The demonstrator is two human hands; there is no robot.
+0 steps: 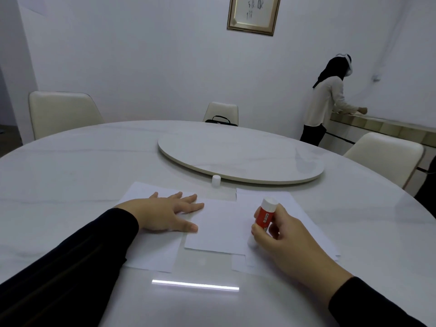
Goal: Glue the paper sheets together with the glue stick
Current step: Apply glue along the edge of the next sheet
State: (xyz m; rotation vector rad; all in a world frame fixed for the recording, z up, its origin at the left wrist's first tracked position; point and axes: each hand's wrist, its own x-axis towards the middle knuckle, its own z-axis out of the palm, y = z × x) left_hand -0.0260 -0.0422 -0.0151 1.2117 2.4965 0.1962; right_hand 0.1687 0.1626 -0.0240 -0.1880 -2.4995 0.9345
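While the left hand (165, 212) lies flat, fingers straight, pressing the paper sheets (217, 227) onto the worktop (70, 166), the right hand (280, 234) grips the glue stick (265, 214), tilted, at three o'clock. Its white cap (216, 180) stands at twelve o'clock, beside the turntable (240, 156).

White walls (141, 55), framed picture (253, 13), 3 cream chairs (61, 109)

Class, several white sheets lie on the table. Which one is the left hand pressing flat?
The left sheet: the left hand lies open on it. The middle sheet overlaps it; the right sheets lie under the right hand.
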